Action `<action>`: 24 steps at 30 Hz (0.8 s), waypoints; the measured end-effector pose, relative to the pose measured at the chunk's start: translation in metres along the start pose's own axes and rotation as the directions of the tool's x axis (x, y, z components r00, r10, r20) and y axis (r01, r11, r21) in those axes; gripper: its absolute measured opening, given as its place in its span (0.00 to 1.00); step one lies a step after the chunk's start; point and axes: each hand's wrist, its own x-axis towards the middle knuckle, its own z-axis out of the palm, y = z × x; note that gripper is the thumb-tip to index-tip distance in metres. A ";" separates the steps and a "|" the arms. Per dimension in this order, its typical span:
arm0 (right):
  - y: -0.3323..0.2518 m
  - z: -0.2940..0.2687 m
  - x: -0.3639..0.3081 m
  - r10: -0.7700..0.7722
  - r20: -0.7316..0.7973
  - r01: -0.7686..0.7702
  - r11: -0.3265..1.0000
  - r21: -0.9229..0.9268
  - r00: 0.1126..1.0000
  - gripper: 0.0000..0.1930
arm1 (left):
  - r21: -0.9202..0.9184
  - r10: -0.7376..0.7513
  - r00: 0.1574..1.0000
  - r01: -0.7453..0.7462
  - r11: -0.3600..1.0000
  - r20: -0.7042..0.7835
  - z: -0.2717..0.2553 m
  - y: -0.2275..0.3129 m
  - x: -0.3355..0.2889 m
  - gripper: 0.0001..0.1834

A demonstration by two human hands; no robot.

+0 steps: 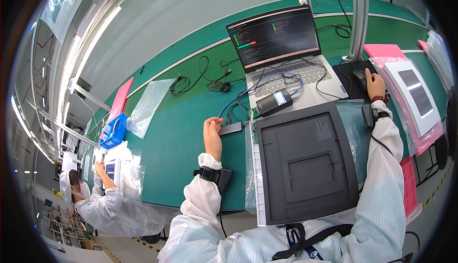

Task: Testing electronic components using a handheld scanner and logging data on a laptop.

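Observation:
My left hand (213,139) has its fingers curled together around the near end of a slim grey USB hub (232,129), which lies beside the cables. A large black panel (300,167) with a white frame edge (260,186) lies in front of me, its raised back facing up. My right hand (376,86) rests closed over a dark computer mouse (361,75) on a black mouse pad (351,87), largely hiding it. Between panel and screen, a black adapter box (274,103) sits on the open laptop (312,91), with a blue cable running from it.
Loose black cables (219,85) lie on the green table (176,134). A plastic bag (150,105) and a blue bin (113,131) are to the left, near a co-worker (114,205). A white-framed display panel (414,96) on pink foam lies right, past a metal post (359,19).

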 end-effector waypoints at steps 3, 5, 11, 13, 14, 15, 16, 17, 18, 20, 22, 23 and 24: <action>0.000 -0.001 -0.001 0.006 0.001 -0.006 1.000 -0.003 1.000 0.30 | -0.161 0.095 0.992 -0.107 0.981 -0.080 -0.002 0.002 0.002 0.14; 0.001 -0.003 -0.001 0.011 -0.002 -0.011 1.000 0.005 1.000 0.30 | -0.179 0.094 0.989 -0.113 0.977 -0.110 -0.001 0.004 0.002 0.14; 0.000 0.001 0.000 -0.009 -0.018 0.009 1.000 0.008 1.000 0.30 | -0.099 -0.017 0.994 0.006 0.995 -0.110 -0.007 -0.003 0.005 0.13; 0.001 0.000 0.000 -0.004 -0.008 0.004 1.000 0.006 1.000 0.30 | -0.101 -0.017 0.994 0.007 0.995 -0.106 -0.005 -0.002 0.005 0.13; 0.001 0.000 0.000 -0.003 -0.009 0.003 1.000 0.006 1.000 0.30 | -0.148 0.012 0.994 -0.028 0.989 -0.108 -0.004 -0.001 0.004 0.14; 0.001 0.000 0.000 -0.002 -0.008 0.002 1.000 0.006 1.000 0.30 | -0.195 0.040 0.993 -0.061 0.979 -0.110 -0.003 0.002 0.003 0.14; 0.002 0.000 0.000 -0.001 -0.006 0.001 1.000 0.006 1.000 0.30 | -0.195 0.040 0.993 -0.061 0.979 -0.108 -0.001 0.005 0.001 0.14; 0.002 -0.001 0.000 0.000 -0.007 0.000 1.000 0.005 1.000 0.30 | -0.200 0.131 0.989 -0.143 0.969 -0.075 0.002 0.008 -0.001 0.14; 0.002 -0.001 0.000 0.000 -0.009 0.000 1.000 0.008 1.000 0.30 | -0.206 0.222 0.974 -0.226 0.952 -0.045 0.002 0.010 -0.003 0.14; 0.001 0.000 0.000 -0.001 -0.012 0.001 1.000 0.012 1.000 0.30 | -0.130 0.104 0.994 -0.106 0.986 -0.021 0.002 0.007 -0.002 0.14; 0.000 0.001 0.000 -0.008 -0.008 0.008 1.000 0.007 1.000 0.30 | -0.053 -0.020 1.000 0.019 0.998 -0.008 0.000 0.001 0.000 0.14; 0.000 0.001 0.000 -0.010 -0.007 0.010 1.000 0.007 1.000 0.30 | 0.016 -0.003 1.000 0.003 1.000 0.015 0.000 -0.001 0.001 0.15; 0.000 0.000 0.000 -0.004 -0.011 0.004 1.000 0.011 1.000 0.30 | 0.084 0.011 0.999 -0.014 0.996 0.039 0.000 -0.002 0.002 0.16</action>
